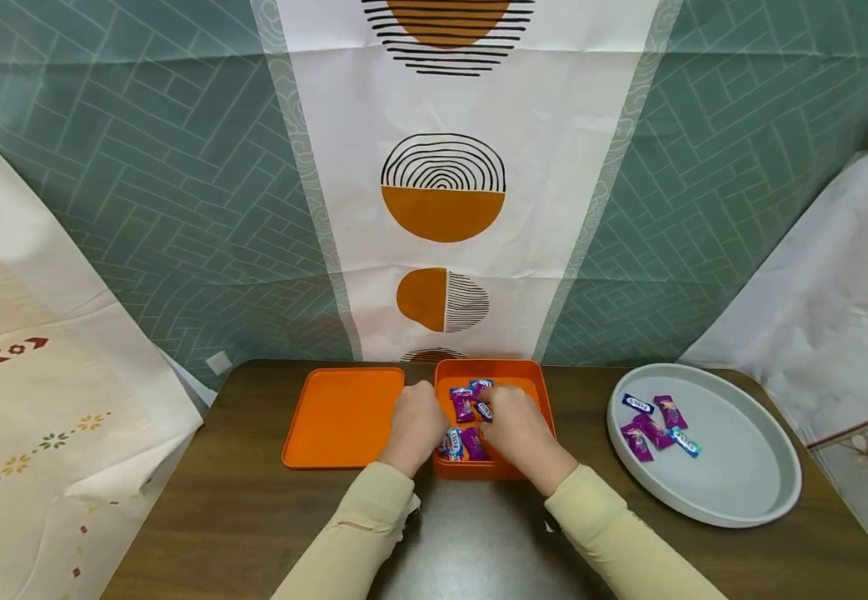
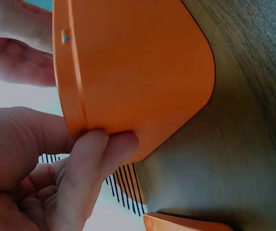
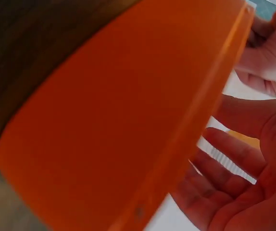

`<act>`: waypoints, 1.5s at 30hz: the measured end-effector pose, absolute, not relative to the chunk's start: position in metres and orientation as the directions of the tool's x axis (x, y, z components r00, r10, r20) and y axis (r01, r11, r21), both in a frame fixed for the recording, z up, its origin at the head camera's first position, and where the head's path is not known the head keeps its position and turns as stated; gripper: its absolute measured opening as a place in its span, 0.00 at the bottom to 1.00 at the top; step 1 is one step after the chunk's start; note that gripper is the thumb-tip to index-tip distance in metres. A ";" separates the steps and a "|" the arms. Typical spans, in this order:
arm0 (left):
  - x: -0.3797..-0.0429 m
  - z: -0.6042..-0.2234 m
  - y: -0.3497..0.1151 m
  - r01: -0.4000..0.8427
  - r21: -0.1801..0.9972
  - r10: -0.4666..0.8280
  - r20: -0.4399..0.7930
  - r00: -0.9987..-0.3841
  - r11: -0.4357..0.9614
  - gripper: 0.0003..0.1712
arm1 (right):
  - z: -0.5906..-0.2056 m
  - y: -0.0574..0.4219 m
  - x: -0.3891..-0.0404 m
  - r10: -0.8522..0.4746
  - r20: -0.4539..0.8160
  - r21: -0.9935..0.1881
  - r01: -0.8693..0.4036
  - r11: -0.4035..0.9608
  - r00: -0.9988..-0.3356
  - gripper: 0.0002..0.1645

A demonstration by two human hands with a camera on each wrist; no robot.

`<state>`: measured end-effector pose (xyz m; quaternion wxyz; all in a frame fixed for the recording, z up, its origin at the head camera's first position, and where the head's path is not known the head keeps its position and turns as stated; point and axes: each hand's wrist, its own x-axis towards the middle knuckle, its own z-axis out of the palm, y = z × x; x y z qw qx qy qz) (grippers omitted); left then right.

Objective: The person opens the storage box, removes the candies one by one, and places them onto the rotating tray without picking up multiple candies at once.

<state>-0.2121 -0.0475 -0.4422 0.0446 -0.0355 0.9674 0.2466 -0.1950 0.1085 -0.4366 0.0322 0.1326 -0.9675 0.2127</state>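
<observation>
An orange box [image 1: 493, 472] with several wrapped candies [image 1: 462, 406] inside stands in the middle of the table. At its left wall, my left hand [image 1: 416, 423] grips the rim. The left wrist view shows fingertips [image 2: 121, 142] pressed on the outer side of the wall. Over the right part of the box, my right hand [image 1: 518, 427] reaches in, fingers apart and pointing at a small blue wrapped candy [image 1: 484, 411]. In the right wrist view the box wall [image 3: 104, 120] hides the tips of that hand's fingers [image 3: 234, 149].
A flat orange lid [image 1: 347, 417] lies left of the box on the dark wooden table [image 1: 202, 500]. To the right stands a round grey tray [image 1: 734, 467] with several purple and blue candies [image 1: 651, 431]. Patterned cloth [image 1: 441, 208] hangs behind the table.
</observation>
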 end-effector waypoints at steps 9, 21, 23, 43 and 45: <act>-0.211 -0.442 -0.044 -0.082 0.469 -0.041 -0.096 -0.995 0.879 0.09 | -0.457 0.095 -0.195 -0.227 -0.043 -0.390 -0.193 0.900 -0.973 0.21; -0.211 -0.441 -0.043 -0.087 0.469 -0.043 -0.103 -0.994 0.879 0.08 | -0.466 0.093 -0.195 -0.202 -0.067 -0.374 -0.163 0.913 -0.977 0.17; -0.212 -0.441 -0.043 -0.084 0.470 -0.043 -0.097 -0.994 0.879 0.08 | -0.466 0.094 -0.196 -0.201 -0.057 -0.371 -0.166 0.914 -0.978 0.15; -0.213 -0.444 -0.051 -0.060 0.476 -0.036 -0.059 -0.998 0.877 0.09 | -0.473 0.088 -0.194 -0.137 -0.062 -0.409 -0.100 0.907 -0.989 0.16; -0.213 -0.444 -0.050 -0.062 0.477 -0.038 -0.061 -0.997 0.877 0.09 | -0.473 0.089 -0.193 -0.125 -0.058 -0.418 -0.090 0.904 -0.990 0.16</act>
